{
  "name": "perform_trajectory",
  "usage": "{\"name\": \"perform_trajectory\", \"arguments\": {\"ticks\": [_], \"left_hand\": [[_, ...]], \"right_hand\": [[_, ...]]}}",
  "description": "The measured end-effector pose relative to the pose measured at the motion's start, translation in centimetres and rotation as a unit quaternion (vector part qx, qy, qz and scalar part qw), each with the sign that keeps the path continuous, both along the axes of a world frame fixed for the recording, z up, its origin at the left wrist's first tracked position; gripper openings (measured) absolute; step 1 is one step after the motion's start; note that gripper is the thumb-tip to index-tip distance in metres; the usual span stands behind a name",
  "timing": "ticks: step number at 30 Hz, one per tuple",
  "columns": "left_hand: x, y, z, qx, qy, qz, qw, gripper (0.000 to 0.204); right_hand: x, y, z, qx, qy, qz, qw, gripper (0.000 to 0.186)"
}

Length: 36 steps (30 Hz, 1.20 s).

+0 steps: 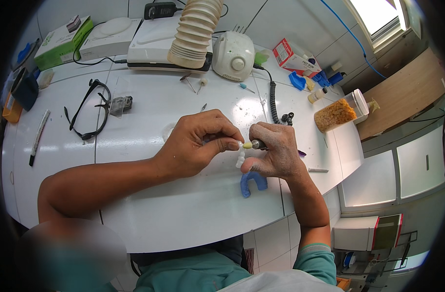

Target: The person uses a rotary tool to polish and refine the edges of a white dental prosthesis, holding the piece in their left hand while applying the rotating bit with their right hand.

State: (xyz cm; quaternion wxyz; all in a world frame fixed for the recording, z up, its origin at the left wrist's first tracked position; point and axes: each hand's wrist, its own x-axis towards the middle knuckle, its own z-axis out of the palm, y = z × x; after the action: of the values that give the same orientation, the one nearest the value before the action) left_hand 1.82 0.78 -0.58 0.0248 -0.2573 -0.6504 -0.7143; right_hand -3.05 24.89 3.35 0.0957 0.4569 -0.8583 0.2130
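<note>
While I watch through the head camera, the row of white tooth shapes sits between the two hands, above the white table, near the middle of my view. The left hand reaches in with thumb and forefinger pinched together on the row's upper end. Opposite it, the right hand, dusted with white powder, has its fingers wrapped around a dark handpiece. The handpiece's pale yellow tip points left and is either touching the row's upper end or just beside it; I cannot tell which from here. The right thumb extends to the row's lower end, and whether it presses there I cannot make out.

Just below the hands I have a blue arch-shaped piece lying on the table. Beyond them, a coiled black cord runs near a white box with a knob, and a blue-headed bit lies in front of that box. A ribbed cream hose hangs to the box's left. Off to my left are black-framed glasses and, farther out, a marker. Well to the right I see a clear jar of orange granules.
</note>
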Motion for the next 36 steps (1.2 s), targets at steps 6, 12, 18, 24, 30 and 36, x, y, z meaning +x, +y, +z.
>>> {"name": "perform_trajectory", "arguments": {"ticks": [6,12,18,24,30,36], "left_hand": [[-0.06,0.02,-0.23,0.005,0.001,-0.002,1.0,0.008],[-0.13,-0.07,-0.13,0.006,-0.006,-0.005,1.0,0.007],[-0.12,-0.34,0.05,-0.013,-0.005,-0.021,1.0,0.011],[-0.16,-0.38,0.04,-0.022,-0.008,-0.022,0.999,0.011],[-0.17,-0.35,0.11,-0.03,-0.004,-0.02,0.999,0.011],[-0.21,-0.45,0.07,-0.023,0.003,-0.023,0.999,0.011]], "right_hand": [[-0.03,-0.03,0.15,0.009,0.008,0.004,1.0,0.076],[-0.07,0.17,-0.04,0.003,0.006,-0.003,1.0,0.074],[-0.17,0.19,-0.14,0.005,0.008,-0.004,1.0,0.074],[-0.11,0.1,-0.12,0.003,-0.001,-0.003,1.0,0.074],[-0.16,0.12,-0.08,0.006,0.0,0.005,1.0,0.074],[-0.06,0.03,-0.28,-0.008,-0.012,-0.001,1.0,0.075]]}}
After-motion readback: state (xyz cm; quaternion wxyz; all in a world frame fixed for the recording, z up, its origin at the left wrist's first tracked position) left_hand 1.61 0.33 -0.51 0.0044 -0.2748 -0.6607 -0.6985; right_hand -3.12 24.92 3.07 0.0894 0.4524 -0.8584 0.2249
